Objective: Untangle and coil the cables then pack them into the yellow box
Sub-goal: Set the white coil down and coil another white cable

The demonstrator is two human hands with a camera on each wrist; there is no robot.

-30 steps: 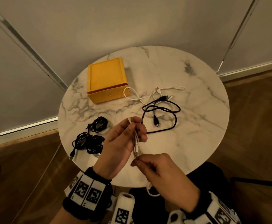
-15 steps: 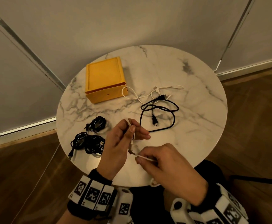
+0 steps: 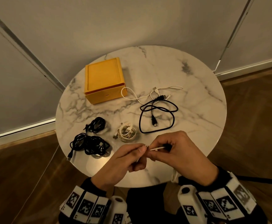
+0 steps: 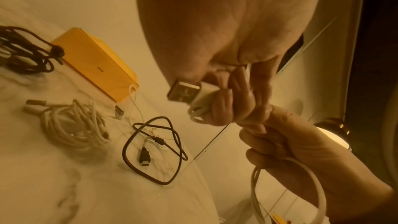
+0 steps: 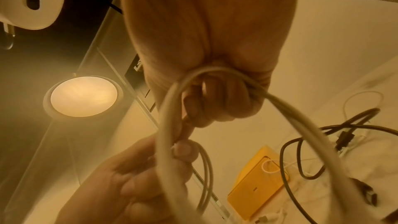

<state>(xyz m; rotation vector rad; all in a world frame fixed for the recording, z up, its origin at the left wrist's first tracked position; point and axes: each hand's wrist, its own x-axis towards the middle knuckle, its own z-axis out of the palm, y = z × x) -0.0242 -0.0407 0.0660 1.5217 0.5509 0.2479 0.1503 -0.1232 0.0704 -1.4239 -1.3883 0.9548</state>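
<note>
A white cable (image 3: 156, 148) runs between my two hands above the table's front edge. My left hand (image 3: 140, 152) pinches its USB plug (image 4: 185, 92) between thumb and fingers. My right hand (image 3: 167, 147) has its fingers curled round the cord (image 5: 217, 72), which loops down below the hand (image 4: 318, 186). The yellow box (image 3: 104, 80) sits shut at the back left. Behind my hands lies a coiled white cable (image 3: 126, 131). A loose black cable (image 3: 157, 117) and a loose thin white cable (image 3: 136, 97) lie to the right of the box.
Two coiled black cables (image 3: 97, 125) (image 3: 89, 143) lie at the front left of the round marble table (image 3: 196, 97). The thin white cable's loop touches the box's front corner. A wall stands behind the table, with wooden floor around it.
Both hands have come back toward the table's front edge and drawn closer together. The coiled white cable, which the left hand covered before, now shows on the table.
</note>
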